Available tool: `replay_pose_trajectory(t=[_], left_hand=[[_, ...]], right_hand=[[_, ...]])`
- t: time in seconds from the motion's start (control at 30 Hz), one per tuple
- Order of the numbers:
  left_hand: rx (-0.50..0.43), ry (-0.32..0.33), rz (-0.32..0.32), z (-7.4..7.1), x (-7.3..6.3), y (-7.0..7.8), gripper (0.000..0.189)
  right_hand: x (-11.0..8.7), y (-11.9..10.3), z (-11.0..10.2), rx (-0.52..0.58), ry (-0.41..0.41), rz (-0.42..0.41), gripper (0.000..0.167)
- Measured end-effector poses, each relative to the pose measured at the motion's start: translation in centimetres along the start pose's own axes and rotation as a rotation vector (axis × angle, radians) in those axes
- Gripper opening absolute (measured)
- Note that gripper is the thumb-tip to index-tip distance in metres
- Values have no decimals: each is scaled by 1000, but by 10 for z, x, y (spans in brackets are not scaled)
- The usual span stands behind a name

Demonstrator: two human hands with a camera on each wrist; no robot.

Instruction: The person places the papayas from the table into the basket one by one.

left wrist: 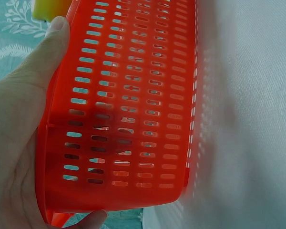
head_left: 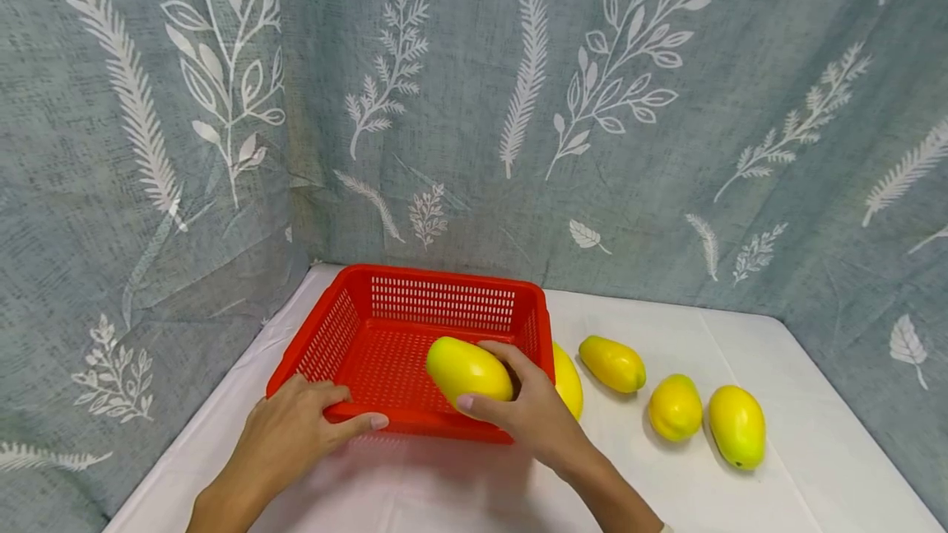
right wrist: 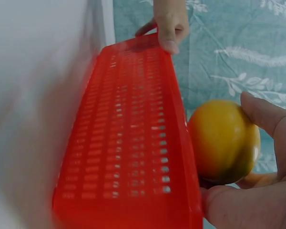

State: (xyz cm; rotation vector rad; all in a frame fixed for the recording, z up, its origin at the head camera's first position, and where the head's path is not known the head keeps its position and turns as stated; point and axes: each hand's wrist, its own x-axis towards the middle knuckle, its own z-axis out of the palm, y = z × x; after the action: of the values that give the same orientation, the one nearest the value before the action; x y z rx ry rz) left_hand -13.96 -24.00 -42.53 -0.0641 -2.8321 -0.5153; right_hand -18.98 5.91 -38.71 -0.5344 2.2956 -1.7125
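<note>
A red plastic basket [head_left: 437, 274] with slotted walls stands on the table. My left hand [head_left: 299, 426] grips its near left corner, thumb along the front rim, and the left wrist view shows the basket's slotted side wall [left wrist: 124, 105] close up. Over the basket's near right part, my right hand [head_left: 529, 401] holds a yellow mango [head_left: 467, 373] between thumb and fingers. In the right wrist view that mango [right wrist: 221, 140] appears right at the rim, gripped at its end. Inside, the part of the basket floor [head_left: 392, 352] that shows is bare.
Another yellow mango [head_left: 566, 385] lies against the basket's right side, partly hidden. Farther right on the white tablecloth [head_left: 629, 451] are three more: one lying tilted [head_left: 613, 364], one in the middle [head_left: 676, 408] and one rightmost [head_left: 736, 426]. A leaf-patterned curtain [head_left: 459, 105] encloses the back and sides.
</note>
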Motion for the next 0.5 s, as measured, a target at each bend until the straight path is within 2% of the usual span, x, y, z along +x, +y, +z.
replay_pose_trajectory(t=[0.23, 0.5], left_hand=[[1, -13, -5, 0, 0, -2, 76], [-3, -15, 1, 0, 1, -2, 77]], right_hand=[[21, -2, 20, -40, 7, 2, 71], [37, -2, 38, -118, 21, -55, 72]])
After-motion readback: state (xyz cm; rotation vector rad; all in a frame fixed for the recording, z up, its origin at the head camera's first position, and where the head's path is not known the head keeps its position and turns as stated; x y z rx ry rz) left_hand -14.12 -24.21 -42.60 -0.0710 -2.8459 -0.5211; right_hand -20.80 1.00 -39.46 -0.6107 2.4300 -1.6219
